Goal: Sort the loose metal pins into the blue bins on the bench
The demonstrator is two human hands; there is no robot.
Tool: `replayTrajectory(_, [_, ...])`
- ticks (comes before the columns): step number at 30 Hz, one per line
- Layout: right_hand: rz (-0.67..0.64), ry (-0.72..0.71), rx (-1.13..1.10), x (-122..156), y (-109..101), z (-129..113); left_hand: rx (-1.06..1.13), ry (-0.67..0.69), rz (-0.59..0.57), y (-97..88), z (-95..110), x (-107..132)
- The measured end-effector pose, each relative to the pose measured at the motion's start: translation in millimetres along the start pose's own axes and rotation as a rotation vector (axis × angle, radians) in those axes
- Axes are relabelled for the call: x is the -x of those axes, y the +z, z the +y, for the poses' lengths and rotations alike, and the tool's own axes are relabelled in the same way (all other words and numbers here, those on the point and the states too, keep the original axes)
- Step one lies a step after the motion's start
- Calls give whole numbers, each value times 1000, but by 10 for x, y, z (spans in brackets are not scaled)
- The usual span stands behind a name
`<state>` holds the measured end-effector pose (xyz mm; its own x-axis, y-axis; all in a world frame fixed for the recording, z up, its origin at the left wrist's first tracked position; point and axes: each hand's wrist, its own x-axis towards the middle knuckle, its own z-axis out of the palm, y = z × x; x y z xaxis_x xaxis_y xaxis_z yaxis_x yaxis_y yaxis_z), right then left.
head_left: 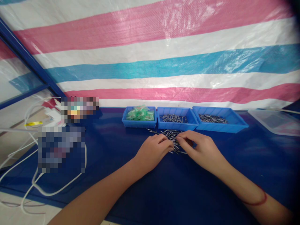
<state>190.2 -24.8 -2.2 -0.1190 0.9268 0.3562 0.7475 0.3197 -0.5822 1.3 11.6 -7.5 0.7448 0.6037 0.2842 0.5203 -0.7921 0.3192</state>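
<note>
A loose heap of small thin metal pins (172, 136) lies on the dark blue table (145, 190) just in front of the trays. My left hand (153, 150) rests at the heap's left side, fingers curled and pinched at the pins. My right hand (201, 147) sits at the heap's right side, fingers bent and pinching among the pins too. What each pinch holds is too small to make out. A thin red band circles my right wrist (255, 201).
Three blue trays stand in a row behind the heap: the left (139, 122) holds green plastic pieces, the middle (176, 124) and the right (220, 125) hold metal pins. A clear lid (274, 122) lies far right. White cables (35, 184) trail at the left edge. A striped tarp hangs behind.
</note>
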Motion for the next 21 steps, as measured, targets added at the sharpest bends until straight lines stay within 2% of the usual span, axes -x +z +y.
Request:
replayTrajectory(6, [-149,-176,-149,-2,30,-40,365,-51,260,-77,28,-3])
replayTrajectory(10, [-166,-148,-276,-12,30,-23,498,-178,358,-114,76,1])
replayTrajectory(17, [-26,139,-505,-20,-25,-73,700,-332,350,-64,94,3])
replayTrajectory(21, [38,186,-568,-3,-22,-114,765,-321,276,-39,124,6])
